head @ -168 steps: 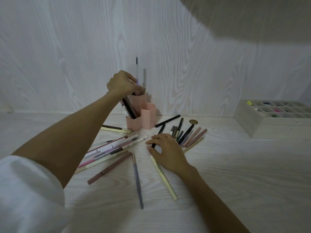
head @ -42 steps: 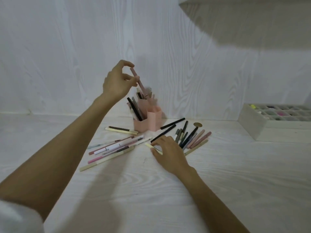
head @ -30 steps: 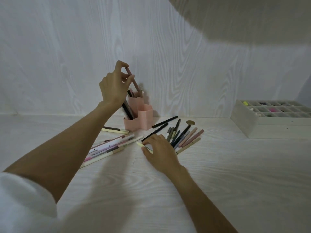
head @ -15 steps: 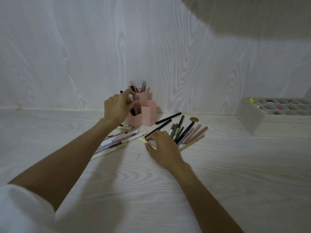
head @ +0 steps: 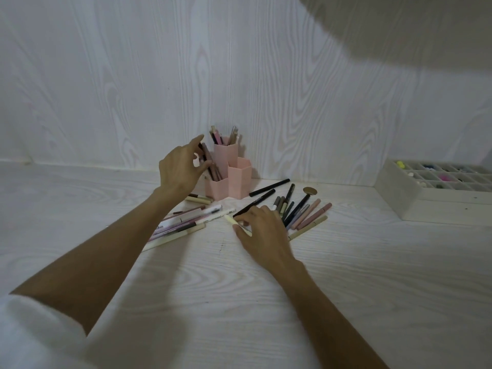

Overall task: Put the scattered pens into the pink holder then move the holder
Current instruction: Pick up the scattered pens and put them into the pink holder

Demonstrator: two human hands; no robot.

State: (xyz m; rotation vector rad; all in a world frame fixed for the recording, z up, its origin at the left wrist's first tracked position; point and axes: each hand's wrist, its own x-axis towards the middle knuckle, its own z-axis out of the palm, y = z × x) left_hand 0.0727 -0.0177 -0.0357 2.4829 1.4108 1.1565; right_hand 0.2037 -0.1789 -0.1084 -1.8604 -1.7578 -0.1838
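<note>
The pink holder [head: 239, 177], made of joined hexagonal cups, stands near the back wall with several pens upright in it. My left hand [head: 181, 169] hovers at its left side, fingers spread loosely around the dark pens [head: 210, 163] leaning out of the front-left cup, touching them. My right hand [head: 262, 233] rests on the table and pinches a pale yellow pen [head: 231, 220] between thumb and fingers. Loose pens lie in two groups: a left pile [head: 183, 223] and a right fan [head: 300, 213]. Two black pens [head: 269, 188] lie just right of the holder.
A grey compartment tray [head: 399, 198] with small items sits at the right against the wall. A small round brass-coloured disc [head: 310, 190] lies behind the right fan of pens. The white wood-grain wall [head: 292, 102] closes off the back.
My left hand has let the pink pen drop into the holder and come down to the holder's left side. My right hand has stayed on the pale yellow pen.
</note>
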